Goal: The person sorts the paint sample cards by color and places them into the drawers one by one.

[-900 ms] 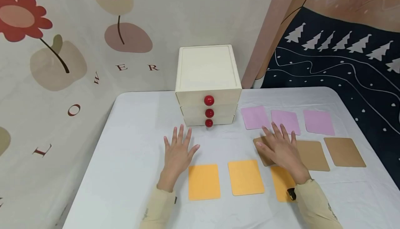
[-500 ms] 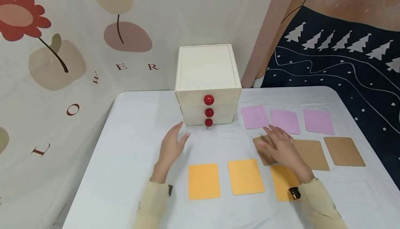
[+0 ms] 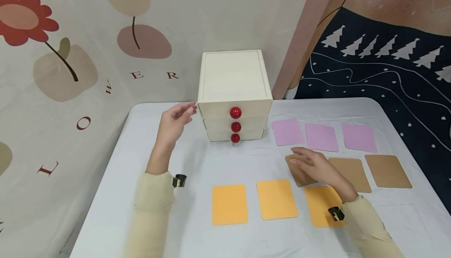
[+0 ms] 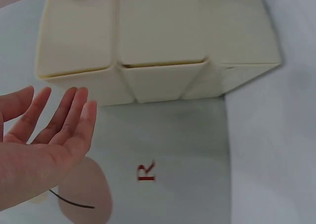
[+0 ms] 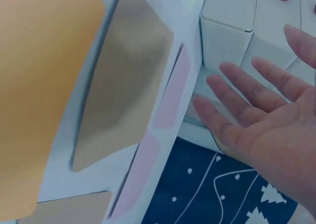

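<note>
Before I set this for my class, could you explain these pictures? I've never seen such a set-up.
There is no machine here, just a person's bare left hand and right hand. The head view looks forward and down; the other two views are taken from the left and right wrists. On the white table stands a cream drawer box with three red knobs. Also there are three pink squares, three brown squares and three orange squares. The left hand is beside the box; the right hand is over a brown square. Neither holds anything.
</note>
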Tool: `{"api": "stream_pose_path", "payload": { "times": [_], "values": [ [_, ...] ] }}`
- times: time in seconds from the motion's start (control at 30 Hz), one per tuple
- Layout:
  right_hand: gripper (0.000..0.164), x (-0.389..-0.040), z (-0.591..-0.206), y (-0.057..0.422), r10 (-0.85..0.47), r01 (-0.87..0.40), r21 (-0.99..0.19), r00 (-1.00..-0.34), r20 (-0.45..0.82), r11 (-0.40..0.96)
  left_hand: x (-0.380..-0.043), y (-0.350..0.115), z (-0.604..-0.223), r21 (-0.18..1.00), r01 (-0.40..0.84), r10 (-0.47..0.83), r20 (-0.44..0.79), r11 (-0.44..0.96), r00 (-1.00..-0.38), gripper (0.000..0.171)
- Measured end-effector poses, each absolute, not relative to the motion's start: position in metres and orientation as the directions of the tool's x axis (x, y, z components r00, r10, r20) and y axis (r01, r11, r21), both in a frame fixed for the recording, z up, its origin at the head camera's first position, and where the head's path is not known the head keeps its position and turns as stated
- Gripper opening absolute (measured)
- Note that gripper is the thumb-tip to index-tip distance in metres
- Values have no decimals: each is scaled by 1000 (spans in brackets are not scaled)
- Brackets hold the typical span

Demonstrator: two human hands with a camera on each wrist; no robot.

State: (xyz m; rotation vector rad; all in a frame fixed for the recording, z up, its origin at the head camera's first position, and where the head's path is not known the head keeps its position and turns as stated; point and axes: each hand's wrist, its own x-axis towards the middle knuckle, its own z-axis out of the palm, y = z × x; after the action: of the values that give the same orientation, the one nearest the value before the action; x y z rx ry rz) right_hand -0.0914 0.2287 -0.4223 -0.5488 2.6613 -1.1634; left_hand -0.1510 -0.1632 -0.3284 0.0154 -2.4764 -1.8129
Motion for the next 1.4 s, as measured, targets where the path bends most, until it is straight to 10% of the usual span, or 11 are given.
{"api": "stream_pose_path", "payload": {
  "times": [0.9, 1.4],
  "values": [
    [40, -151, -338, 148, -699, -357, -864, -715, 9, 355, -166, -167, -294, 936, -56, 148, -114, 348, -982, 34],
    [54, -179, -324, 107, -668, -190, -938, -742, -57, 291, -167, -167, -296, 930, -56, 135, -112, 364, -985, 34]
  ]
}}
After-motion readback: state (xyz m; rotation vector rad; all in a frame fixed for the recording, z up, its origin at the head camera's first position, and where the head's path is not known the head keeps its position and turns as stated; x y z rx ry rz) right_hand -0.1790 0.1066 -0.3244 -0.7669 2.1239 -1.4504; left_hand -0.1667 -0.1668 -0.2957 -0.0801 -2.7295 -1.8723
